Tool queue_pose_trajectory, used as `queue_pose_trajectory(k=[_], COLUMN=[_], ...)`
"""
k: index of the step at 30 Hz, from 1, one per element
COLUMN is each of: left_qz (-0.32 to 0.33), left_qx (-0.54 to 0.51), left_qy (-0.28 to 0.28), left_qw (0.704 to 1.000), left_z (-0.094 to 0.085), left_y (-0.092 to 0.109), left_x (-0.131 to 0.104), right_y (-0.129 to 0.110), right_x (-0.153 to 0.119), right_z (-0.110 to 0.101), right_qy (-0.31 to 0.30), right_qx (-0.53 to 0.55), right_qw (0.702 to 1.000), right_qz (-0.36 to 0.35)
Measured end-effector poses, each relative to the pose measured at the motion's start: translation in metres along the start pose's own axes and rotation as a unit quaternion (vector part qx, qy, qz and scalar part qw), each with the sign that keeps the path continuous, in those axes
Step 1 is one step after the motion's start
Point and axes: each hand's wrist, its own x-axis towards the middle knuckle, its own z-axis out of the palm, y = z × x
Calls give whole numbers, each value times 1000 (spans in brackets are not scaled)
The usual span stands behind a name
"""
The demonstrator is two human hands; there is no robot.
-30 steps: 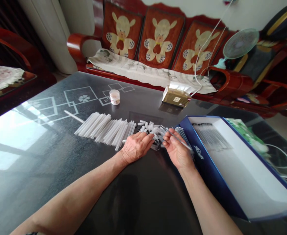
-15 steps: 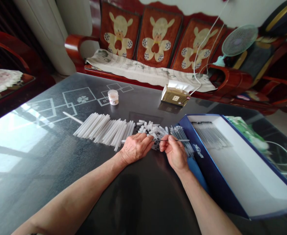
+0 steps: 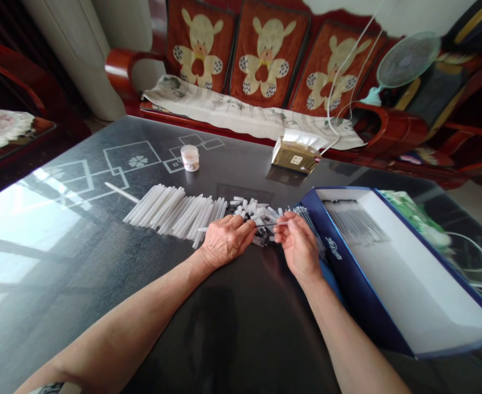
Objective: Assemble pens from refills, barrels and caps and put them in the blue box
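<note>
My left hand (image 3: 228,239) is closed on a white pen barrel (image 3: 202,229), whose tip pokes out to the left of the knuckles. From its right side a thin pen refill (image 3: 269,225) runs across to my right hand (image 3: 299,245), which pinches the refill's right end between thumb and fingers. How deep the refill sits in the barrel is hidden by the left fingers. Left of that hand lies a row of white translucent pen barrels (image 3: 175,214). Behind and between the hands are scattered white and black pen caps (image 3: 252,208). Loose refills (image 3: 307,218) lie beyond my right hand.
A blue box (image 3: 350,284) with a white inside stands at the right, holding a row of finished-looking pens or refills (image 3: 356,221). Farther back on the dark table (image 3: 150,295) are a small lidded tub (image 3: 190,158) and a tissue pack (image 3: 296,155). One barrel (image 3: 121,191) lies apart at left.
The refill no longer sticks out past my right hand; that hand now grips near its right end. Slightly more of the barrel's tip shows left of my left hand.
</note>
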Motion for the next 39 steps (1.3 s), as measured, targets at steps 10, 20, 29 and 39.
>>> queue_pose_trajectory(k=[10,20,29,39], left_qz=[15,9,-14,-4], left_qx=[19,3,-9,-27], left_qy=[-15,10,45,62], left_qw=[1000,1000,999,998], left_z=[1,3,5,2], left_y=[2,1,2,2], left_x=[2,-1,1,2], right_y=[10,-2,7,2], right_x=[5,-14,-24,-16], right_z=[1,11,14,11], right_qy=[40,-99,-165,-81], right_qx=[55,-396,-599,-427], right_qw=[997,889,742,870], right_qz=[45,-207,-253,-234])
